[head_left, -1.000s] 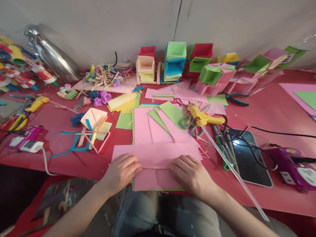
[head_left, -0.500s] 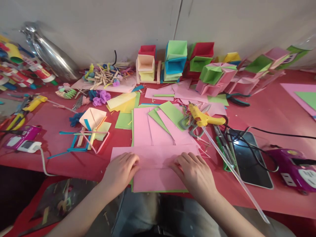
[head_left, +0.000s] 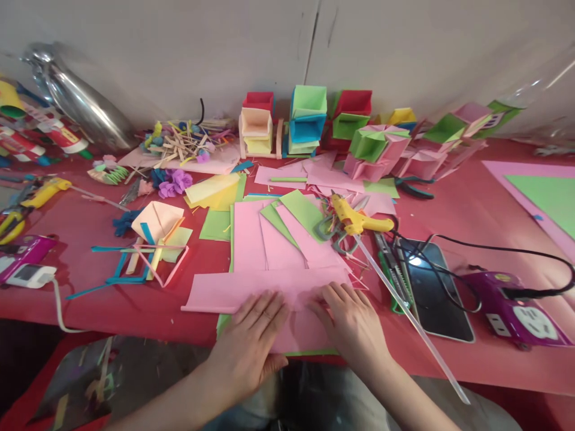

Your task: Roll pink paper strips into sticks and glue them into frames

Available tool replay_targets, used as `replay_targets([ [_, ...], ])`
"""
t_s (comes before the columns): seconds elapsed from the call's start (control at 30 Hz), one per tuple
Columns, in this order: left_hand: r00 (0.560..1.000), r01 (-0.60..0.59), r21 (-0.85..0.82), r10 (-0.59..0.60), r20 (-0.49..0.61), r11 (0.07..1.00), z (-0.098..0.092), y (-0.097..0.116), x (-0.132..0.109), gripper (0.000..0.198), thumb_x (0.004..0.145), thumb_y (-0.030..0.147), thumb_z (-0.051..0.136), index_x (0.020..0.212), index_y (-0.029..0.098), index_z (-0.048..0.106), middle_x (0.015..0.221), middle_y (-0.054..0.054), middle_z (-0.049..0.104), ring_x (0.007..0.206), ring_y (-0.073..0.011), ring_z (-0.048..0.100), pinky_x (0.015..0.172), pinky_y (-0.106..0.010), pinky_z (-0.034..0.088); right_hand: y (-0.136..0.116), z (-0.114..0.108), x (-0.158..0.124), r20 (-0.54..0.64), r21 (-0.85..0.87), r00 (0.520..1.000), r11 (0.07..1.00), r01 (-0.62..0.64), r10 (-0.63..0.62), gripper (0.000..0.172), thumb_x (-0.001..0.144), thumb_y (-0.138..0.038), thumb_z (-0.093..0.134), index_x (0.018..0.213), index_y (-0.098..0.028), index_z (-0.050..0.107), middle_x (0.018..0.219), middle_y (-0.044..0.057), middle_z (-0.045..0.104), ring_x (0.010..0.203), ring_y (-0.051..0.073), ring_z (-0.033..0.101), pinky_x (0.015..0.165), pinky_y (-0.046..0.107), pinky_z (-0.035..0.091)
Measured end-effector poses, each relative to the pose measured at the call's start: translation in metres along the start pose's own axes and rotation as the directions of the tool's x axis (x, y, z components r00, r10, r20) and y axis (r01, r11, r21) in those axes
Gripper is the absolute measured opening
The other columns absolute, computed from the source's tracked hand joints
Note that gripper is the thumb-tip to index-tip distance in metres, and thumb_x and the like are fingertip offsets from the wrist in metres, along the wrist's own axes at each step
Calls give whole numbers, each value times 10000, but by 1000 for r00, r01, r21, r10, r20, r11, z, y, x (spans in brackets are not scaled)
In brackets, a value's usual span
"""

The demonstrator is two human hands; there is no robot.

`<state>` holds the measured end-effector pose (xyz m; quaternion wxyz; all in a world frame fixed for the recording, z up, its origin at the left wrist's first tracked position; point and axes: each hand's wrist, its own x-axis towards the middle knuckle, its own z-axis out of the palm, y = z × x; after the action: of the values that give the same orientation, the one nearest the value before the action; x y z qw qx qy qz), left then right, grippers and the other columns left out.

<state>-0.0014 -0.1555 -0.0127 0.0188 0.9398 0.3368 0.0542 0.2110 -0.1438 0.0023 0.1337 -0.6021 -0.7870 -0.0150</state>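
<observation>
Left hand (head_left: pixel 256 332) flattened out and moved inward since the earlier frame, straight fingers laid over the near edge of a pink paper sheet (head_left: pixel 220 290). Right hand (head_left: pixel 353 323) bent-fingered at same edge; cannot tell if pinching. Sheet lies crosswise on paper stack (head_left: pixel 247 233); left end, now uncovered, shows curled edge. Yellow glue gun (head_left: pixel 357 219) right of stack.

Red bench (head_left: pixel 449 206): shiny metal jug (head_left: pixel 85 99) near a grey wall (head_left: pixel 202 48); smartphone (head_left: pixel 442 308) lying beside a purple power strip (head_left: pixel 510 314).
</observation>
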Motion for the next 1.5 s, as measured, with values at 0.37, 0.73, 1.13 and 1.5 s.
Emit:
replay_targets([
  [0.37,1000,12,58,-11,-10,998,2,1,-1,643,876,513,304,1388,129,251,1449,-56,276,1340,-235,203,1087,-385,134,17,-1,-12,33,114,996,990,-86,83,266,911,-290,359,752,-195,550,728,36,588,673,187,537,609,302,381],
  [0.73,998,54,49,-52,-43,997,5,6,0,674,862,550,292,1379,117,280,1442,-66,293,1331,-240,225,1084,-383,146,-6,11,-43,-20,24,943,943,331,-331,424,875,-138,382,1296,-107,428,1346,89,451,1251,216,378,997,385,360],
  [1.13,967,252,152,-253,-11,956,-2,0,-31,733,848,575,281,1395,89,223,1450,-93,266,1333,-253,220,1058,-393,206,26,11,-52,-44,-34,959,960,279,-280,469,889,-201,381,1349,-115,357,1371,96,410,1228,220,423,1008,391,357],
  [1.5,940,330,139,-312,-138,934,1,-31,-76,521,871,378,416,1321,119,385,1369,-113,420,1265,-243,361,1018,-397,325,17,5,-28,-231,-21,938,965,261,-259,248,874,-212,463,1054,-137,617,1107,99,637,979,233,578,888,399,411],
])
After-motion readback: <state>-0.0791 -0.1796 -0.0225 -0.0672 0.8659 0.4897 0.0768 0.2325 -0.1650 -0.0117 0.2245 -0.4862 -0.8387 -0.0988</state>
